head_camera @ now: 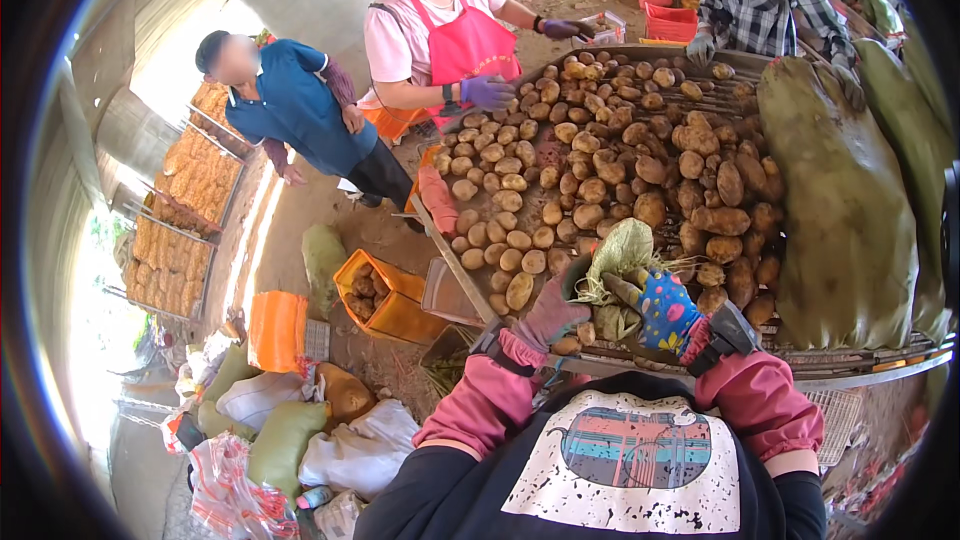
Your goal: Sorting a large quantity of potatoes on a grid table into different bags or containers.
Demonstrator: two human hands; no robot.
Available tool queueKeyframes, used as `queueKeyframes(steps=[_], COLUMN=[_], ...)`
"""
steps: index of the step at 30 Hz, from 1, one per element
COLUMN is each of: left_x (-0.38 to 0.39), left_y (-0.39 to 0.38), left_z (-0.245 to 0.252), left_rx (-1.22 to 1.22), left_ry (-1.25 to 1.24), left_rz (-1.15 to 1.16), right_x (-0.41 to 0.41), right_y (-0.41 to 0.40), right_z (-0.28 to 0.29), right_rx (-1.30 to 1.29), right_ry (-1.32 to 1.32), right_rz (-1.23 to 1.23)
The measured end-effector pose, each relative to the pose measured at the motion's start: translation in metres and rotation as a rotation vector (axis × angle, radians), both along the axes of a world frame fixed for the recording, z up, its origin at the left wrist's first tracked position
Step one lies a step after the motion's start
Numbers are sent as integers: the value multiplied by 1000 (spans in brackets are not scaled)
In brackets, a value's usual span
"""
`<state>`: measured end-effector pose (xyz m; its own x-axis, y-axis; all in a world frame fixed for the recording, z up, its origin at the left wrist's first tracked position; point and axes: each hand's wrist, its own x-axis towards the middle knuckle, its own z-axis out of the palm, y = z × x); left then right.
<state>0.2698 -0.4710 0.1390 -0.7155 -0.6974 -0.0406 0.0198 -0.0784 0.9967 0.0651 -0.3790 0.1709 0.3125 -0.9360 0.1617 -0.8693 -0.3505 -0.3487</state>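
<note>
A crumpled green woven sack with frayed threads is bunched between my hands at the near edge of the sorting table. My left hand, in a pinkish glove, grips the sack's left side, with some fingers hidden by the folds. My right hand, in a blue glove with dots and flowers, holds the other side. Directly beyond the sack lie many loose potatoes, spread over the slatted table. A few small potatoes rest just below my hands.
Long filled green sacks lie on the table's right. Across it stand a person in a pink apron and one in a checked shirt. Another person stands left. An orange bin of potatoes and stuffed sacks occupy the floor.
</note>
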Motion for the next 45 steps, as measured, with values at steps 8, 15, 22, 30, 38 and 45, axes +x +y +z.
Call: queueKeyframes(steps=[8, 15, 22, 30, 38, 45], left_x=[13, 22, 53, 36, -1, -24], left_y=[2, -2, -26, -50, -11, 17], left_z=[-2, -32, -101, -95, -43, -31], left_rx=[549, 820, 948, 820, 1019, 709], left_ry=[595, 661, 226, 587, 716, 366], left_rz=[-109, 64, 492, 623, 255, 102], right_x=[-28, -54, -71, -58, -22, 31], right_y=[15, 33, 58, 51, 20, 2], right_z=[-27, -47, -61, -64, -41, -38], right_rx=[178, -103, -191, -272, -345, -28], right_ry=[176, -60, -208, -302, -308, 119], right_rz=[-188, -360, -426, -389, -393, -36])
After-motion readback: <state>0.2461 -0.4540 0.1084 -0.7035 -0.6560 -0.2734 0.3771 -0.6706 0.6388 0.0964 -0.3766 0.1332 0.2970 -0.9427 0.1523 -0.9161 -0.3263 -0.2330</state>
